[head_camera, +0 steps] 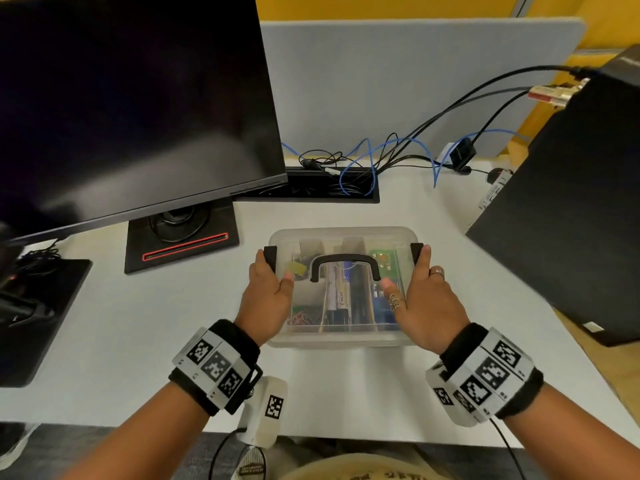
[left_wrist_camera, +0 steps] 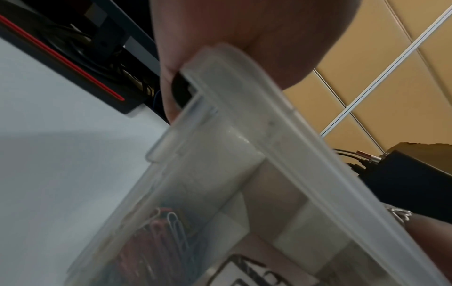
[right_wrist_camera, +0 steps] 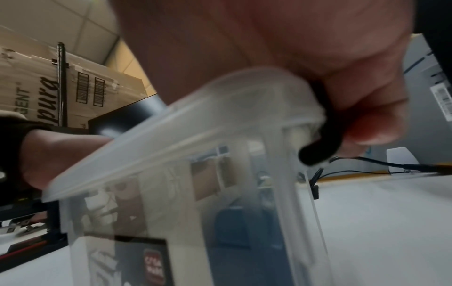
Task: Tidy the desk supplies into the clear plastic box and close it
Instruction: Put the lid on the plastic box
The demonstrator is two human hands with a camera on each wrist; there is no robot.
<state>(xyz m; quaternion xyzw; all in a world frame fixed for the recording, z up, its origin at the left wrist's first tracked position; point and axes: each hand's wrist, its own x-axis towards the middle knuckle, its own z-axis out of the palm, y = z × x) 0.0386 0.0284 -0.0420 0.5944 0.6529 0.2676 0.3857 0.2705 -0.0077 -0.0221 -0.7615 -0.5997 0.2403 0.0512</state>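
The clear plastic box [head_camera: 346, 235] sits on the white desk [head_camera: 138, 323] with its lid on and its black handle [head_camera: 344, 263] lying flat. Through the lid I see pens [head_camera: 341, 292], coloured paper clips [head_camera: 304, 318] and a green item [head_camera: 386, 261]. My left hand [head_camera: 266, 292] grips the box's left end, thumb on the lid, fingers on the black left latch [head_camera: 270, 254]. My right hand [head_camera: 424, 299] mirrors it at the right latch [head_camera: 416, 251]. In the left wrist view a finger [left_wrist_camera: 168, 77] presses the latch [left_wrist_camera: 181, 91]. In the right wrist view fingers [right_wrist_camera: 367, 116] curl round the latch [right_wrist_camera: 325, 139].
A dark monitor [head_camera: 121, 98] on a black stand [head_camera: 180, 244] is at the back left. A black computer case [head_camera: 571, 220] stands to the right. Tangled cables [head_camera: 363, 161] run along the back by a grey divider [head_camera: 398, 81]. A black pad [head_camera: 34, 323] lies far left.
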